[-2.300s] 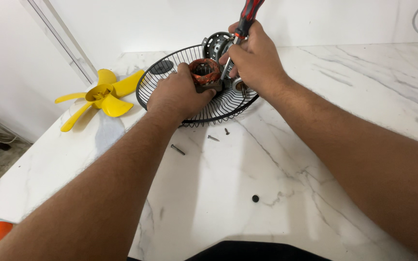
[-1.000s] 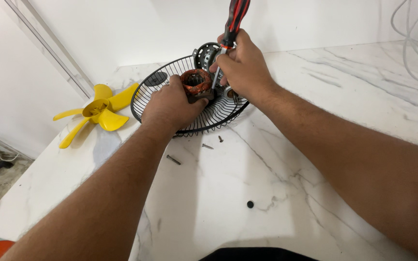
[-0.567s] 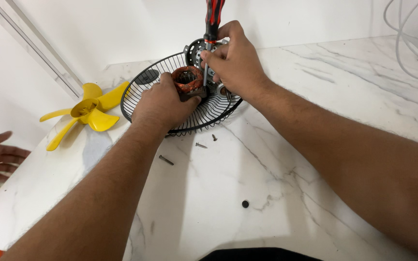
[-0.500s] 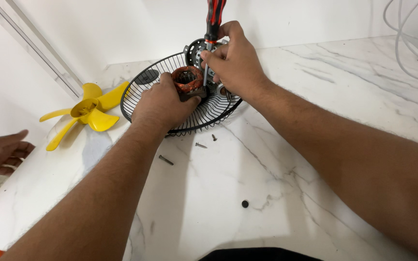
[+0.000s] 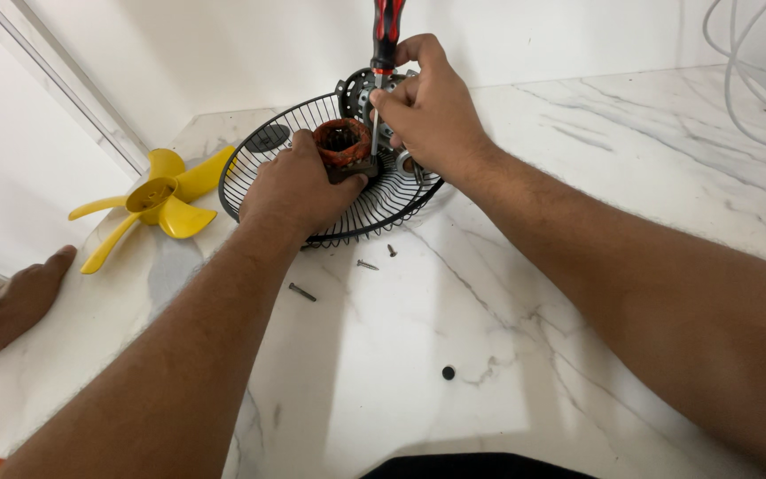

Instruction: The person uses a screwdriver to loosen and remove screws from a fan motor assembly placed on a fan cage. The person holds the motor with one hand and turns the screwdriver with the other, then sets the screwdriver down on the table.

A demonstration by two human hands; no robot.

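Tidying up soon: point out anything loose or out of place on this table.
Three screws and a black washer lie scattered loose on the table; the yellow blade lies apart from the grille.

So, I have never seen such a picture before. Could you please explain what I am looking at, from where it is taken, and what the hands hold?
The camera sits on a person's head and looks down, so the two long arms are that person's own. The left hand grips a small fan motor with reddish copper windings. The right hand steadies a screwdriver with a red and black handle, tip down at the motor. Under them lies a black wire fan guard on a white marble table. Beside it are a yellow fan blade, loose screws and a small black round piece. At the left edge, another person's hand rests on the table.
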